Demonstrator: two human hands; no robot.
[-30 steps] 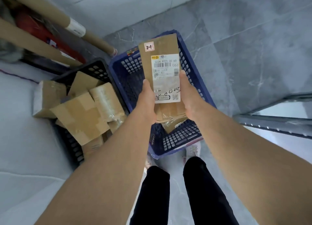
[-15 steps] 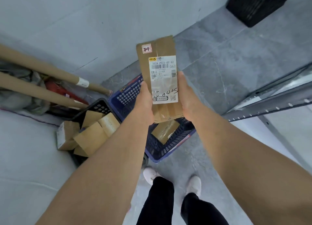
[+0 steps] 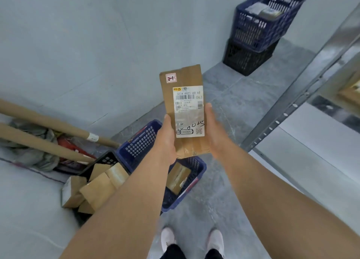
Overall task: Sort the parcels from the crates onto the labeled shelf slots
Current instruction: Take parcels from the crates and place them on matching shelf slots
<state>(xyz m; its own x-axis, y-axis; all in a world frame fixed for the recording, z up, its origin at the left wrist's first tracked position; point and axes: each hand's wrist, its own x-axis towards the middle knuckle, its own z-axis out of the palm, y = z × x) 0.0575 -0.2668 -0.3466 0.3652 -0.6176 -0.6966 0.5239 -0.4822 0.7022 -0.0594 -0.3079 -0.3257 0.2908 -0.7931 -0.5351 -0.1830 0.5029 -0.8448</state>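
Gripped at its near end between left hand (image 3: 165,142) and right hand (image 3: 216,136), parcel (image 3: 185,110) runs toward 12 o'clock over the blue crate (image 3: 140,144); shelf frame (image 3: 292,103) at 2 o'clock, nearer the right hand.

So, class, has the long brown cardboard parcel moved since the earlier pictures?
Yes, the brown cardboard parcel has risen away from the blue plastic crate beneath.
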